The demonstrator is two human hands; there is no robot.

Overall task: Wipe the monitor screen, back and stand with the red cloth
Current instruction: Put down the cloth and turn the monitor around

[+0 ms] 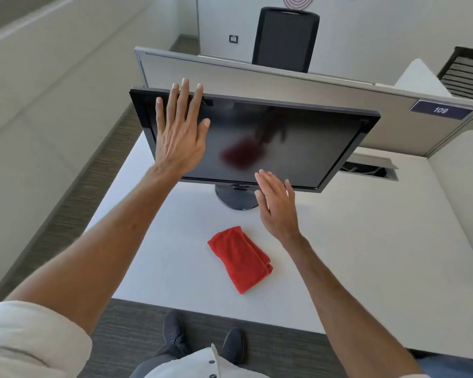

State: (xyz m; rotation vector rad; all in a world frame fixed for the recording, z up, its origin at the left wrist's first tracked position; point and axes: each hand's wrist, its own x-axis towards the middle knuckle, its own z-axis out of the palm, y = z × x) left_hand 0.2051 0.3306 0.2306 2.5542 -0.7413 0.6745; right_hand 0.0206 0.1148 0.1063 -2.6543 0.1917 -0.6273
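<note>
Folded red cloth (240, 259) lies on the white desk (366, 255), centre frame, untouched. Left hand (179, 132) splayed flat before the black flat-panel monitor (298, 140), upper left; contact unclear. Right hand (277, 205) open, empty, covering part of the round black stand (234, 197). Monitor's back hidden.

Single head-worn wide-angle view, looking forward and steeply down from above a white desk (339, 268). The lens is sitting close over the near desk edge, taking in the person's shoes (175, 334) below and a partition (257, 80) beyond; straight lines are bowing toward the borders.
</note>
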